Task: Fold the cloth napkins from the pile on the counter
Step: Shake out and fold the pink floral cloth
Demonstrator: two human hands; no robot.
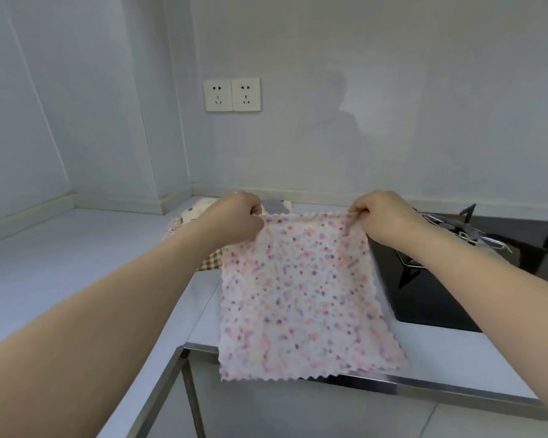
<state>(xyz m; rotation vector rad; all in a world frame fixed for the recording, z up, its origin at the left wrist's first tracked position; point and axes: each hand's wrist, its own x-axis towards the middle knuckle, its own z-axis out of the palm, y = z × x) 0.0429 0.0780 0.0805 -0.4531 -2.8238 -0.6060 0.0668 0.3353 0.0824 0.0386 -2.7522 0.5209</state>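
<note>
A person holds up a pink-speckled napkin (298, 295) with zigzag-cut edges above the front edge of the white tabletop (76, 248), the left hand (234, 219) pinching one top corner with curled fingers and the right hand (383, 216) pinching the other. The cloth hangs spread between them, its lower edge reaching past the tabletop's steel rim. Behind the left hand, the pile of napkins (196, 216) near the back edge is largely hidden; only a checked corner and pale patches show. A black stove (440, 295) lies at right, cut off by the frame. No readable writing appears.
</note>
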